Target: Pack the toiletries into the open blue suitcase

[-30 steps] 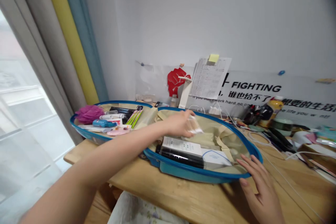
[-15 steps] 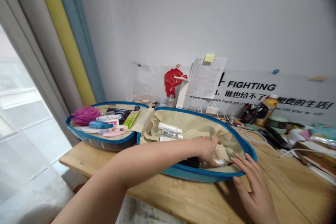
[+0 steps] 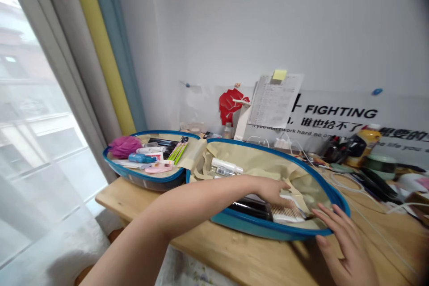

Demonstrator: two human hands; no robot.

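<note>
A blue-rimmed case (image 3: 268,145) with a beige lining lies opened flat on a wooden table. My left hand (image 3: 273,191) is over its right half, fingers apart and stretched out, at the upper edge of a clear pack of thin wooden sticks (image 3: 286,210), which look like cotton swabs. Beside the pack lies a glossy black object (image 3: 253,208), partly under my forearm. White-capped bottles (image 3: 226,166) rest farther left in the same half. My right hand (image 3: 345,241) is open, its spread fingers at the case's right rim.
The case's left half holds a purple bath puff (image 3: 125,146), a blue bottle (image 3: 142,157), a pink item (image 3: 159,168) and green-yellow packaging (image 3: 178,152). Cables (image 3: 345,182), a yellow bottle (image 3: 363,145) and a green-lidded jar (image 3: 380,165) clutter the table's right. Curtains (image 3: 110,44) hang at left.
My left hand has lifted slightly off the stick pack and its fingers have straightened, so more of the pack shows. The view has turned a little left; my right hand stays at the rim.
</note>
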